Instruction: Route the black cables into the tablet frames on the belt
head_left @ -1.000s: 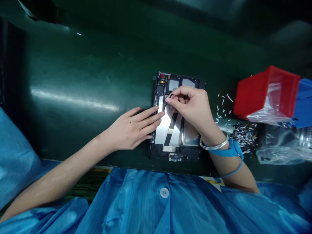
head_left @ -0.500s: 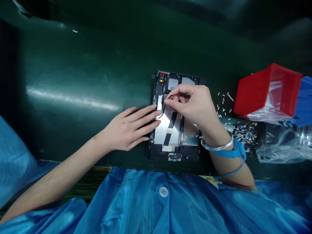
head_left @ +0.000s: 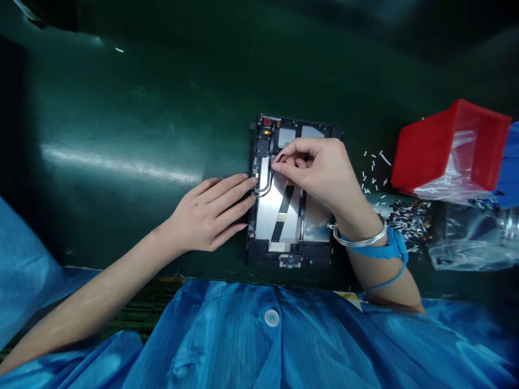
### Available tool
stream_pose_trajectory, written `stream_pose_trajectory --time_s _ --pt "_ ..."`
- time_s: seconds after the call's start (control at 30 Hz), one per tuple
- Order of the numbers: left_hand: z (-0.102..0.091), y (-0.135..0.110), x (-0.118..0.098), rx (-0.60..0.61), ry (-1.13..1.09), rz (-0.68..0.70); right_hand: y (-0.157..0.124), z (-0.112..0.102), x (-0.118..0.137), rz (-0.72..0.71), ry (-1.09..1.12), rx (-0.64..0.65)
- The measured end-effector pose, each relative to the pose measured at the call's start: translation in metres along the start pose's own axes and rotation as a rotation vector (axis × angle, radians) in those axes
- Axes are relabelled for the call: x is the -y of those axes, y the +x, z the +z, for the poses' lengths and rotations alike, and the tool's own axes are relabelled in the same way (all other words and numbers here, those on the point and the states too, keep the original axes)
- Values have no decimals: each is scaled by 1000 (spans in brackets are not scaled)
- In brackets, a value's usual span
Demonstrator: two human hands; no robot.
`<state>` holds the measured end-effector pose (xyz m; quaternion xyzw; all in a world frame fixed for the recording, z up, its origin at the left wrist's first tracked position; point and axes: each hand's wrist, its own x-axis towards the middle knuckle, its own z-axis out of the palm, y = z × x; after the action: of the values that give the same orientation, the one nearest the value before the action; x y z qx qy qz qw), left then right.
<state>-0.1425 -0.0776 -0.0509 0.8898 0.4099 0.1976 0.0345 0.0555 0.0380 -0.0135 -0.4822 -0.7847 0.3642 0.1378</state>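
An opened tablet (head_left: 265, 219) lies on the green work surface, its inner boards and silvery plates facing up. My right hand (head_left: 314, 165) is over its upper middle, thumb and forefinger pinched on a thin black flex cable (head_left: 270, 183). That cable curves down and left to the tablet's left edge. My left hand (head_left: 214, 213) lies with fingers stretched out, the fingertips at that left edge beside the cable's lower end. A wider black ribbon (head_left: 283, 213) with a gold-coloured band runs slantwise across the silvery plate. My right hand hides part of the tablet's upper right.
A red bin (head_left: 424, 148) with clear plastic inside stands at right, a blue bin (head_left: 508, 167) beside it. Near them are a pile of small parts (head_left: 409, 219), a clear plastic bag (head_left: 470, 251) and scattered white strips (head_left: 373, 181). One white scrap (head_left: 119, 50) lies far left.
My left fingers have drawn back left from over the tablet to its edge, baring the cable's lower bend. My right hand keeps its pinch in nearly the same place.
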Motion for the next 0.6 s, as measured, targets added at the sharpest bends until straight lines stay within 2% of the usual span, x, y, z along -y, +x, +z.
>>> stream_pose_trajectory --time_s 0.2,0.6 --pt "6 11 -2 55 25 -17 1 1 0 21 16 19" --pt "7 10 -1 80 31 -13 2 1 1 -2 -18 20"
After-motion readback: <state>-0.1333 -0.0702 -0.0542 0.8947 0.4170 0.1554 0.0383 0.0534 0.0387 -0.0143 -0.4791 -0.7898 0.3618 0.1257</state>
